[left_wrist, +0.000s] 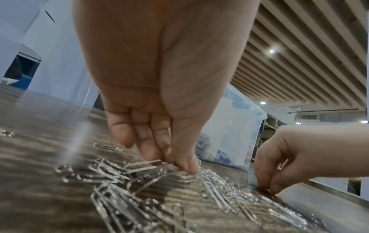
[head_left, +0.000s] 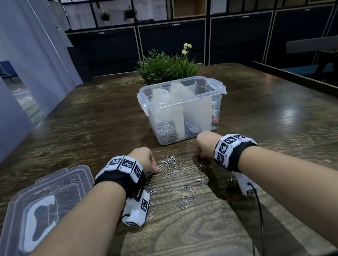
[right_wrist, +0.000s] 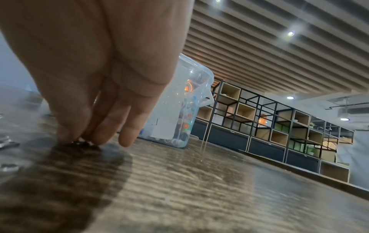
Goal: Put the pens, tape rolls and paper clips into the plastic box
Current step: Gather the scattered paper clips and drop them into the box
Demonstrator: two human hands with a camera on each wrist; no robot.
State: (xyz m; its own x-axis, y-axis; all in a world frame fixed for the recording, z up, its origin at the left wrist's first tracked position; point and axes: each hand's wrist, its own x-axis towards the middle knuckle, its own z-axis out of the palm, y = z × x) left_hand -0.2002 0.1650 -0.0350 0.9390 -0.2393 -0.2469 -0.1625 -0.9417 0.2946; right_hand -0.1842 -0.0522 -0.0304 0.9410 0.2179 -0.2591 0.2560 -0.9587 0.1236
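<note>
Several silver paper clips (head_left: 175,167) lie scattered on the dark wooden table (head_left: 77,127) in front of the clear plastic box (head_left: 213,83). The box stands open; through its wall I see a heap of paper clips (head_left: 166,131) at the left, white dividers, and pens and coloured bits further right. My left hand (head_left: 155,169) is at the left edge of the pile, its thumb and fingers (left_wrist: 185,165) pinching a few clips (left_wrist: 143,164) against the table. At the right edge, my right hand (head_left: 198,155) has its fingertips (right_wrist: 66,135) down on the table, pinching dark clips (right_wrist: 81,143).
The box's clear lid (head_left: 44,200) lies upside down at the near left with a few clips on it. A potted green plant (head_left: 166,66) stands behind the box. A raised rail (head_left: 308,81) runs along the table's right side.
</note>
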